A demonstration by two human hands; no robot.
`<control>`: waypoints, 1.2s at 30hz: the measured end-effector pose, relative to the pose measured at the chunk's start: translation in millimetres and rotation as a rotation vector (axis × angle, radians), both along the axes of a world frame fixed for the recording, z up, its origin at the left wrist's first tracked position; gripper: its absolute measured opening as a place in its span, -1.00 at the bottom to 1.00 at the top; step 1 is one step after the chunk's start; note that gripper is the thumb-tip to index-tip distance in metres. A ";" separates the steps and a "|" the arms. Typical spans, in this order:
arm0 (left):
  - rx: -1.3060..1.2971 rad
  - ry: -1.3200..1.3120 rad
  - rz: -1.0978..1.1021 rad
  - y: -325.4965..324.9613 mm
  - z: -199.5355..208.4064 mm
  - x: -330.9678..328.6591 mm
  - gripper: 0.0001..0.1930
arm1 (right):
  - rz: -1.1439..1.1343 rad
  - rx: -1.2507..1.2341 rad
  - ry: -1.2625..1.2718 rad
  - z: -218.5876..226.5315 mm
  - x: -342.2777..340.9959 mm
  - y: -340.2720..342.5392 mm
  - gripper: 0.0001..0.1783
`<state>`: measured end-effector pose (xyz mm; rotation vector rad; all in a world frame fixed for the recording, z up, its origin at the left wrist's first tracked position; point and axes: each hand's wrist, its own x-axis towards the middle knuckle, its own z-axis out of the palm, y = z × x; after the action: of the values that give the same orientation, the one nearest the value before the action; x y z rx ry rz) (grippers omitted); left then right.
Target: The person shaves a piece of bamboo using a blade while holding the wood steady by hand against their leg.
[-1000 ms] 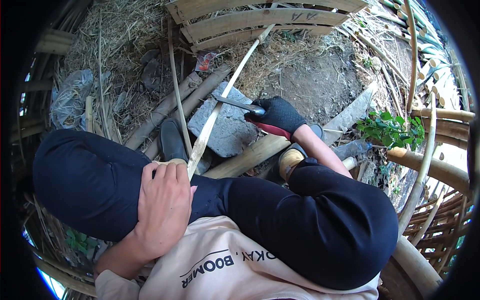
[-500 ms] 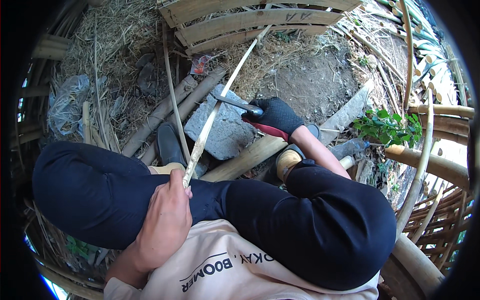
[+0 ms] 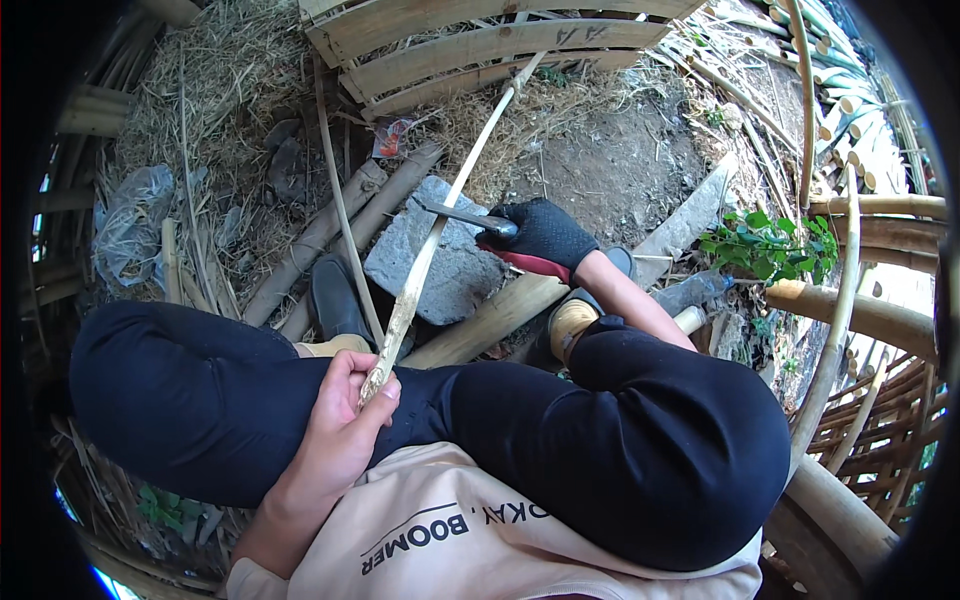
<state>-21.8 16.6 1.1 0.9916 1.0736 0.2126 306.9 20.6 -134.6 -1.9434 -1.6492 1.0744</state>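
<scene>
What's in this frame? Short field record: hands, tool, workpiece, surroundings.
left hand: bare left hand grips the near end of the bamboo strip, resting over the left knee
right hand: gloved right hand holds the knife by its handle
tool: knife blade lies across the bamboo strip, above the grey stone block
workpiece: long, thin, pale strip running up towards the wooden pallet
posture: seated, knees wide, dark trousers
surroundings: bamboo poles, dry straw, bare soil, green plant at right

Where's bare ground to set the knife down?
Bare dirt patch between the grey stone block, slatted bamboo frame and green plant. Crowded left: straw, bamboo poles, plastic sheet. Right hand holds the knife.
</scene>
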 end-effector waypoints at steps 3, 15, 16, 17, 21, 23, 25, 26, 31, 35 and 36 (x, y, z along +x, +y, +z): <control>-0.046 -0.009 0.025 -2.1 4.9 0.7 -0.60 | 0.014 -0.013 0.006 0.4 -1.6 1.6 -0.61; 0.190 0.223 -0.175 -3.1 7.1 5.9 -0.49 | 0.008 0.005 -0.080 -12.6 0.1 2.6 -0.67; 0.189 0.223 -0.178 -3.2 6.0 6.0 -0.49 | -0.009 0.036 -0.110 -14.7 0.3 3.0 -0.65; 0.371 0.356 -0.318 -3.6 4.3 5.5 -0.50 | -0.027 0.067 -0.141 -17.1 0.6 3.7 -0.64; 0.536 0.429 -0.433 -1.1 10.9 10.2 -0.53 | -0.014 0.097 -0.154 -28.0 5.8 11.0 -0.65; 0.432 0.377 -0.388 -0.5 12.1 7.9 -0.53 | -0.212 -0.037 -0.169 -29.7 12.7 14.6 -0.64; 0.337 0.335 -0.337 -2.6 12.7 3.9 -0.53 | -0.243 -0.047 -0.178 -29.1 29.6 14.4 -0.62; 0.331 0.332 -0.314 -5.1 10.1 2.1 -0.52 | -0.274 -0.060 -0.190 -28.0 39.9 13.1 -0.60; 0.334 0.335 -0.294 -6.2 9.5 -3.0 -0.51 | -0.102 -0.017 -0.101 -13.3 2.7 17.5 -0.57; 0.223 0.296 -0.272 -6.3 9.1 -4.0 -0.46 | -0.050 -0.044 -0.124 -0.9 8.8 17.5 -0.55; 0.152 0.252 -0.237 -6.0 9.1 -4.0 -0.45 | -0.035 -0.017 -0.137 -2.6 10.1 18.2 -0.54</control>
<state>-25.8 10.6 10.2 1.2981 1.1687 -0.0265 317.0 38.8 -137.1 -2.0907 -1.6742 0.9646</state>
